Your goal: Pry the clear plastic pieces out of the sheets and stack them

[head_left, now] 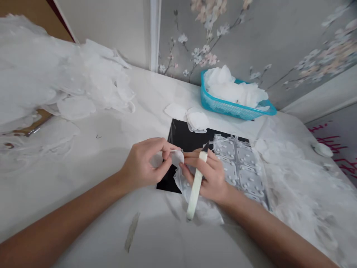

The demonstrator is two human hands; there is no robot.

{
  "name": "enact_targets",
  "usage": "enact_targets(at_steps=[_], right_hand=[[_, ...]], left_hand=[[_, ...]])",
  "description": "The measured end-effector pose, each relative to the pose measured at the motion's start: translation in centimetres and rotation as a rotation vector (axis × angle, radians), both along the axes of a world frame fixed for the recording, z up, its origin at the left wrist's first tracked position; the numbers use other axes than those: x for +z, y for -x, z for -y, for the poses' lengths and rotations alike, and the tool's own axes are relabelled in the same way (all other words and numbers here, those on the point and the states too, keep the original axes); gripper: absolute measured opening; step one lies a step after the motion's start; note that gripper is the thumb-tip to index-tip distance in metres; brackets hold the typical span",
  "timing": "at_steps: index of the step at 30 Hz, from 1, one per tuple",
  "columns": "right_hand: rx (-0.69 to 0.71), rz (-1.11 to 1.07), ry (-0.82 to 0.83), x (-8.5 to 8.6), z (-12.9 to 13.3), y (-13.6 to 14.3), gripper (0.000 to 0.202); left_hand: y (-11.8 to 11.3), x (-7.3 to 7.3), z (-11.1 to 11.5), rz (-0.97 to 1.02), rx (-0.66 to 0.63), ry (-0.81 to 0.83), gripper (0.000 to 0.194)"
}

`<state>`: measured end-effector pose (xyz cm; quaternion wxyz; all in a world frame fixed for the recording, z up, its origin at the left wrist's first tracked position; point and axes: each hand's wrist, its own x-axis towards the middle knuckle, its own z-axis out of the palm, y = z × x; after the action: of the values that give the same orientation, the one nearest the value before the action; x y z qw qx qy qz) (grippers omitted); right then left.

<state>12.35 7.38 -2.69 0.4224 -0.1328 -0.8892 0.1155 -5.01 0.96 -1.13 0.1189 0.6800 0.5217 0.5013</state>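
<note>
A white table (156, 238) spreads below a flower-patterned wall (251, 22). White, filmy pieces (55, 74) are heaped at upper left. At centre, over a black mat (184, 134), my left hand (142, 162) pinches the thin edge of a small white piece (178, 158); my right hand (216, 176) holds its other side plus a pale-handled knife (196, 186), blade pointing up-frame. A blue basket (223, 102) stands at upper right.

readable text: none | pink strokes (331, 142) on grey panel (347, 124) (illegible)
</note>
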Motion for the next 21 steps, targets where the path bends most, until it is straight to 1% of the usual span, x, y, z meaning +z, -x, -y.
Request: enact_targets(at_steps=[3, 4, 6, 8, 10, 13, 18, 21], right_hand=[[-0.051, -0.018, -0.156, 0.3, 0.4, -0.3, 0.021], [-0.070, -0.027, -0.183, 0.4, 0.5, -0.4, 0.022], [-0.091, -0.040, -0.216, 0.7, 0.7, -0.6, 0.023], [-0.104, -0.046, -0.233, 1.0, 0.9, -0.8, 0.022], [-0.123, -0.055, -0.243, 1.0, 0.9, -0.8, 0.023], [-0.137, -0.068, -0.255, 0.9, 0.9, -0.8, 0.024], [-0.132, -0.057, -0.294, 0.6, 0.8, -0.9, 0.023], [-0.063, -0.025, -0.309, 0.7, 0.8, -1.1, 0.021]], left_hand=[[0.3, -0.2, -0.1, -0.210, -0.007, -0.271, 0.021], [0.4, -0.1, -0.1, -0.283, -0.007, -0.340, 0.021], [0.6, 0.3, -0.2, -0.408, -0.003, -0.425, 0.022], [0.7, 0.7, -0.3, -0.464, 0.007, -0.436, 0.023], [0.9, 0.9, -0.3, -0.463, 0.021, -0.380, 0.022], [1.0, 0.8, -0.4, -0.441, 0.030, -0.293, 0.021], [1.0, 0.1, -0.4, -0.418, 0.051, -0.399, 0.019], [1.0, 0.0, -0.5, -0.417, 0.066, -0.440, 0.020]])
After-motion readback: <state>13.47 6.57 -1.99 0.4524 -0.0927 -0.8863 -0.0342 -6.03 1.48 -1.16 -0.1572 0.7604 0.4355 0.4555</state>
